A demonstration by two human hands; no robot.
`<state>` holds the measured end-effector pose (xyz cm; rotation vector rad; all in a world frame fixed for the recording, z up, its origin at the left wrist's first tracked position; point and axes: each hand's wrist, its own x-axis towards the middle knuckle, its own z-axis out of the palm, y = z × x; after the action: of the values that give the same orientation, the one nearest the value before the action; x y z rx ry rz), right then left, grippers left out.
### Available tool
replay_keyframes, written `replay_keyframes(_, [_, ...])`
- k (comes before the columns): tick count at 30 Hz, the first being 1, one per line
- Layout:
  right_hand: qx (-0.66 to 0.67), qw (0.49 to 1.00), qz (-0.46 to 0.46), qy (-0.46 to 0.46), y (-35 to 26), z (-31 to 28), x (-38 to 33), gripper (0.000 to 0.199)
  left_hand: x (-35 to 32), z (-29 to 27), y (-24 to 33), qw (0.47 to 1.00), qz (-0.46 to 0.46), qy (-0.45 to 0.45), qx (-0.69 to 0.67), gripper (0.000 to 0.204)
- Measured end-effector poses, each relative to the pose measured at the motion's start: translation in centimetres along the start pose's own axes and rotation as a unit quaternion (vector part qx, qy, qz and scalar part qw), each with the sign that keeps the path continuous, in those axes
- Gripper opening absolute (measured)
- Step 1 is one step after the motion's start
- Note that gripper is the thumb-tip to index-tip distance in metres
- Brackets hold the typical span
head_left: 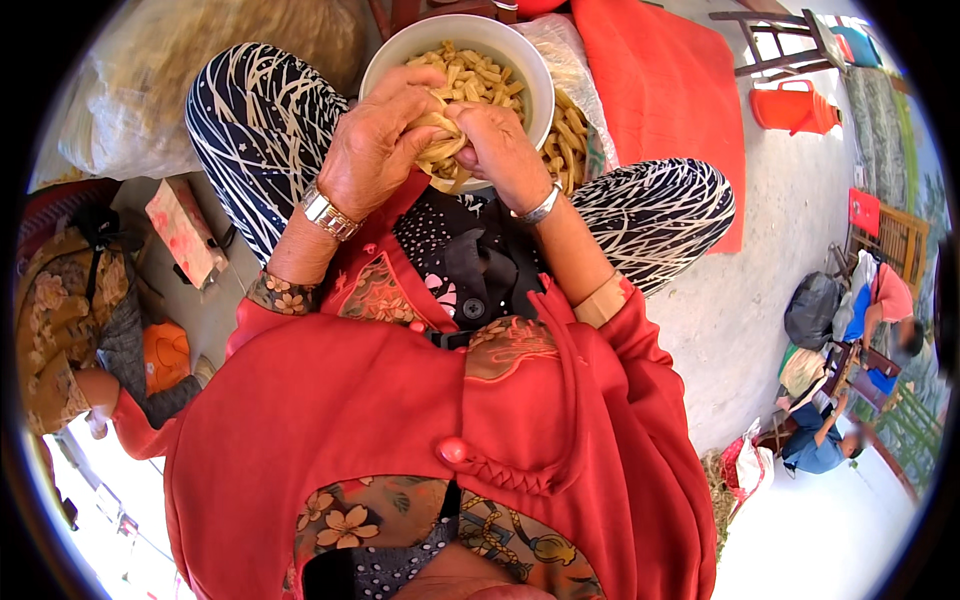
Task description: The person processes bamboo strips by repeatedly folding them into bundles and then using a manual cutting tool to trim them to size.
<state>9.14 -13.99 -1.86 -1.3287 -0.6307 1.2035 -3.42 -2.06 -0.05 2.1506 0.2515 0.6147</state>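
Observation:
A white basin point(385, 62) stands between my knees, filled with short yellowish-brown strips point(478, 78) that look like dried vegetable pieces. Over its near rim, my left hand point(385, 130) and my right hand point(500, 145) come together around a bundle of longer pale yellow strips point(438, 150). The fingers of both hands are closed on this bundle, and part of it is hidden behind them. More of the short strips point(566, 140) lie in a plastic bag point(575, 60) just right of the basin. A metal watch is on my left wrist and a silver bracelet on my right.
A large translucent sack point(130, 110) bulges at the far left. Red cloth point(660, 100) covers the floor to the right, with a red plastic container point(795, 108) and a wooden chair point(775, 45) beyond it. Other people point(820, 440) sit at the far right; another person's floral garment point(60, 300) shows at left.

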Motion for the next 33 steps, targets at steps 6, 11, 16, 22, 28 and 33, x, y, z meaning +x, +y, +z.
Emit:
replay_keyframes(6, [-0.104,0.992,-0.065,0.036,-0.7,0.6,-0.6,0.030,-0.7,-0.4,-0.4,0.982,-0.125,-0.014,-0.143,0.017])
replay_keyframes(11, [-0.175,0.959,-0.202,0.095,-0.2,0.8,-0.8,0.030,-0.1,-0.3,-0.2,0.933,-0.161,0.008,-0.321,0.019])
replay_keyframes(16, [-0.158,0.974,-0.152,0.057,0.1,0.5,-0.8,0.026,-0.4,0.3,-1.1,0.892,-0.211,0.048,-0.396,0.020])
replay_keyframes(22, [0.009,0.997,-0.056,-0.048,0.9,0.6,-0.9,0.030,0.0,-0.4,-1.1,0.844,-0.224,-0.010,-0.487,0.024])
replay_keyframes(28, [0.149,0.988,-0.028,-0.024,0.9,1.2,-0.9,0.029,-0.4,1.8,-1.2,0.884,-0.246,0.040,-0.395,0.023])
replay_keyframes(33, [0.197,0.979,-0.030,0.027,1.3,0.6,-0.8,0.028,-0.5,2.2,-1.0,0.958,-0.151,-0.021,-0.241,0.041])
